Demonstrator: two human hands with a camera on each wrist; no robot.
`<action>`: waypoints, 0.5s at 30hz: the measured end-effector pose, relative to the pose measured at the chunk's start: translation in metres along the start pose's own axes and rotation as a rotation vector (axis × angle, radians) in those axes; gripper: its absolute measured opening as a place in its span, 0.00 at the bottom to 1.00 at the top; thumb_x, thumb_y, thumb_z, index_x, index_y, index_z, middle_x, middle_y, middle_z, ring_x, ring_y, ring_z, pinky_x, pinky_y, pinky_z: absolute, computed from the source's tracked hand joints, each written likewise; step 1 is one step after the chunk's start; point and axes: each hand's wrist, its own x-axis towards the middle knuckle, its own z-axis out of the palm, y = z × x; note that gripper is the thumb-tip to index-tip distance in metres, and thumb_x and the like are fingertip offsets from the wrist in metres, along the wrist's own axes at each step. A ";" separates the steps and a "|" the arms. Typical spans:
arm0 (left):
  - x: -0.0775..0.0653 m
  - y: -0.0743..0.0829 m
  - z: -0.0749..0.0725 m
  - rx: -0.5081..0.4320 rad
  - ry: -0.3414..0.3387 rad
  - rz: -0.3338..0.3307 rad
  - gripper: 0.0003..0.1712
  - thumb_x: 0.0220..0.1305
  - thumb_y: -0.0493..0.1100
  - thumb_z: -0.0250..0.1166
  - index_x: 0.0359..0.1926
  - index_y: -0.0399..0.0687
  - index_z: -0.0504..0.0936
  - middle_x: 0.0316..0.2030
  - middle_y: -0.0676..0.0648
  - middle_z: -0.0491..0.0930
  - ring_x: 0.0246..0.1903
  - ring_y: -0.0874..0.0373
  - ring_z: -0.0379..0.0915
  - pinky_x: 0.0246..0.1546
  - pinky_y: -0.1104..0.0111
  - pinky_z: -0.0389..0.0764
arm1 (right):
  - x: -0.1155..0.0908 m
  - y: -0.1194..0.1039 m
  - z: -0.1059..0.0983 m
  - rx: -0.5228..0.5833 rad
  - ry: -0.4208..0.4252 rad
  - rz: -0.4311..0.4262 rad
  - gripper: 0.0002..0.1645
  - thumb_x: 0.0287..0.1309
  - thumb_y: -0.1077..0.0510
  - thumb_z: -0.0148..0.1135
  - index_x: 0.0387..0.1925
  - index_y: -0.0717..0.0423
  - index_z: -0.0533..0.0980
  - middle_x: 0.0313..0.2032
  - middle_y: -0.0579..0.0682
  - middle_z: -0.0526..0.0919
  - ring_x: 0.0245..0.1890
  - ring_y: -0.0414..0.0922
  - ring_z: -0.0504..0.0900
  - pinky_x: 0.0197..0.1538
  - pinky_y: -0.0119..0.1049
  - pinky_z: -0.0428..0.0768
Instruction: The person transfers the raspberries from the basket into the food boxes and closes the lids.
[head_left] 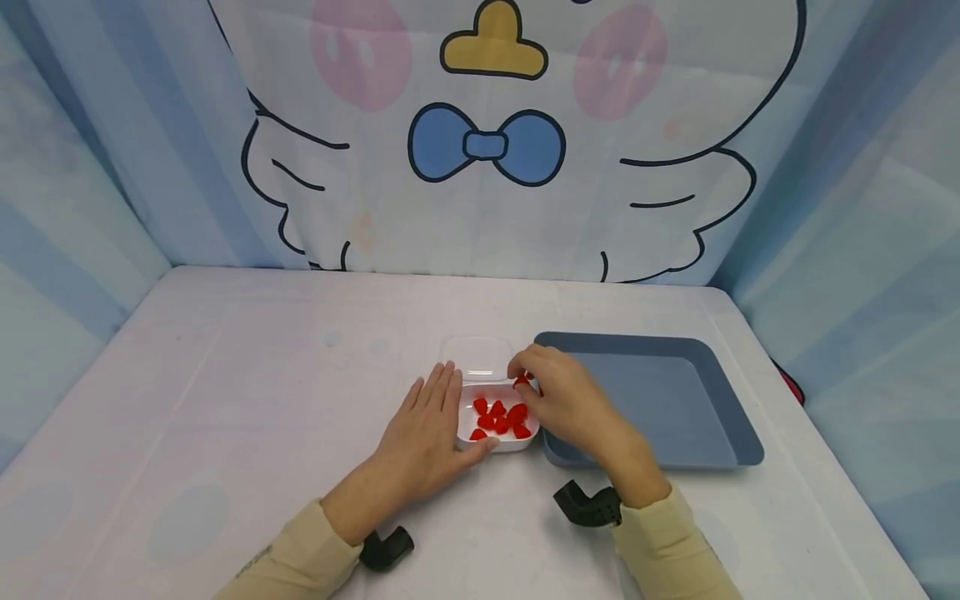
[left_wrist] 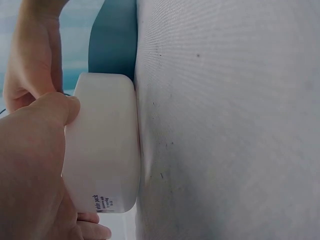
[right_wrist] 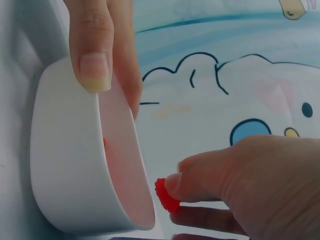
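A small white plastic box (head_left: 498, 445) sits on the table, with several red raspberry-like pieces (head_left: 501, 423) inside. Its clear lid (head_left: 477, 358) lies folded back behind it. My left hand (head_left: 426, 446) rests along the box's left side with straight fingers, its thumb on the near rim. The left wrist view shows small print on the box's side wall (left_wrist: 102, 145). My right hand (head_left: 570, 404) pinches one red raspberry-like piece (right_wrist: 166, 196) between thumb and fingers, just above the far right corner of the box.
A blue-grey tray (head_left: 660, 400) lies right beside the box, partly under my right forearm. A black wrist mount (head_left: 588, 505) is on the right wrist, another (head_left: 387, 548) on the left. A printed curtain (head_left: 487, 217) stands behind the table's far edge.
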 end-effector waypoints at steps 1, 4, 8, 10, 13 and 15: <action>0.000 0.000 0.000 0.004 0.000 0.000 0.57 0.62 0.73 0.56 0.75 0.35 0.53 0.76 0.37 0.54 0.77 0.43 0.47 0.76 0.48 0.52 | 0.000 0.000 0.000 -0.002 -0.004 -0.007 0.14 0.54 0.66 0.71 0.43 0.56 0.80 0.40 0.49 0.84 0.41 0.47 0.81 0.46 0.37 0.85; 0.000 0.000 -0.001 0.005 0.007 0.006 0.57 0.62 0.72 0.56 0.75 0.36 0.53 0.76 0.37 0.54 0.77 0.43 0.47 0.76 0.48 0.53 | 0.001 -0.002 0.000 -0.002 -0.016 -0.026 0.13 0.53 0.67 0.70 0.42 0.56 0.80 0.40 0.49 0.84 0.41 0.47 0.81 0.47 0.39 0.85; 0.001 -0.001 -0.001 0.002 0.003 0.001 0.57 0.62 0.72 0.56 0.76 0.36 0.52 0.76 0.37 0.54 0.77 0.43 0.47 0.76 0.49 0.53 | 0.002 -0.003 0.002 -0.001 -0.039 -0.043 0.13 0.54 0.67 0.70 0.42 0.56 0.81 0.40 0.48 0.85 0.41 0.45 0.80 0.48 0.38 0.84; 0.001 -0.001 -0.001 -0.001 -0.001 -0.003 0.57 0.62 0.73 0.56 0.76 0.36 0.52 0.76 0.37 0.53 0.77 0.44 0.46 0.76 0.49 0.53 | 0.003 -0.004 0.003 -0.005 -0.054 -0.050 0.12 0.54 0.67 0.69 0.42 0.56 0.81 0.40 0.48 0.84 0.41 0.44 0.80 0.48 0.37 0.84; 0.000 -0.001 -0.001 -0.006 -0.008 -0.006 0.58 0.62 0.73 0.56 0.76 0.36 0.52 0.76 0.37 0.53 0.77 0.44 0.46 0.76 0.49 0.52 | 0.003 -0.004 0.005 -0.014 -0.060 -0.064 0.12 0.55 0.68 0.68 0.42 0.56 0.81 0.40 0.47 0.85 0.41 0.42 0.80 0.47 0.36 0.84; 0.000 -0.002 -0.001 -0.008 -0.003 -0.004 0.58 0.62 0.73 0.56 0.76 0.35 0.52 0.76 0.37 0.53 0.77 0.44 0.46 0.76 0.48 0.52 | 0.003 -0.005 0.005 -0.018 -0.056 -0.075 0.12 0.55 0.68 0.67 0.42 0.56 0.81 0.40 0.47 0.85 0.41 0.42 0.80 0.47 0.35 0.85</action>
